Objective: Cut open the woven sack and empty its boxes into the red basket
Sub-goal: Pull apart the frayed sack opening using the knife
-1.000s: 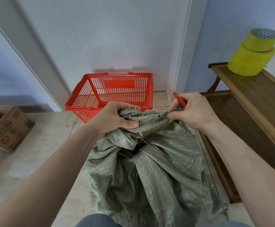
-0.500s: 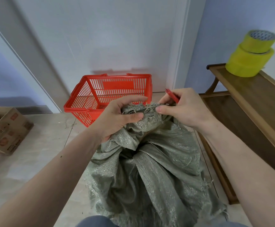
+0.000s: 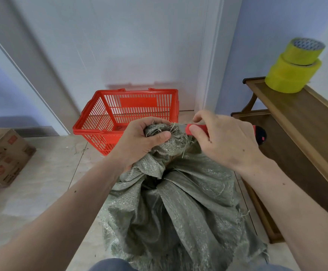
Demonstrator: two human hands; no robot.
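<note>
Tiled floor [image 3: 42,184], unreadable printed carton [image 3: 4,159]

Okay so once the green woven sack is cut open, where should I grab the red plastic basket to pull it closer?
Probably the near rim of the red plastic basket, reached from above on your side. The basket stands upright on the floor with its open mouth up, and that thick top edge faces you just beyond the green woven sack. Its two handles seem folded down at the far rim, so they are harder to reach.
</note>
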